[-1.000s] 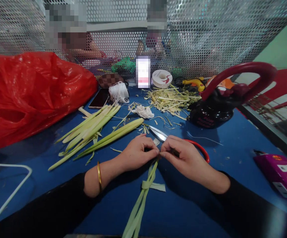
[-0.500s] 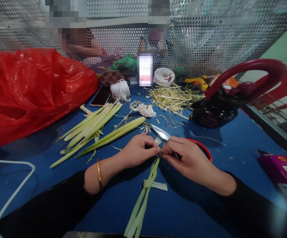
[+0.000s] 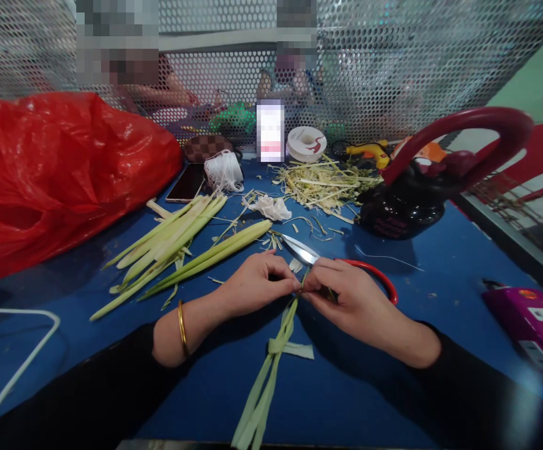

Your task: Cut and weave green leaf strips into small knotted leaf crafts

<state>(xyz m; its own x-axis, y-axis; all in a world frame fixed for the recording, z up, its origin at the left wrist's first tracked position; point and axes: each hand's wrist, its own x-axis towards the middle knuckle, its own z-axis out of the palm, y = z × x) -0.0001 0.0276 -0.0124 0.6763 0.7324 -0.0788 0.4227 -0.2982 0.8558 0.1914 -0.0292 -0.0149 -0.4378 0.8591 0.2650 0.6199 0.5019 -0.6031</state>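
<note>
Both hands meet at the upper end of a pale green leaf-strip bundle [image 3: 280,344], its strips crossed and wrapped partway down by a flat strip. My left hand [image 3: 262,282], with a gold bangle at the wrist, pinches the bundle's tip between thumb and fingers. Opposite it, my right hand [image 3: 346,292] is closed on the same tip; the fingertips hide the exact hold. Red-handled scissors [image 3: 302,250] lie under and beyond the right hand, blades pointing to the far left. Left of the hands rest a long green leaf bundle [image 3: 219,253] and several loose pale leaves [image 3: 172,240].
A red plastic bag [image 3: 65,187] fills the left side. Farther back are a white string roll [image 3: 224,170], a dark phone [image 3: 185,182], a ribbon spool [image 3: 306,144] and shredded leaf scraps [image 3: 322,184]. A black pot [image 3: 400,212] and purple power strip [image 3: 533,325] stand right.
The whole view has shifted slightly, so things appear a little farther left. Both hands keep the same pinch on the leaf strips, with hardly any movement.
</note>
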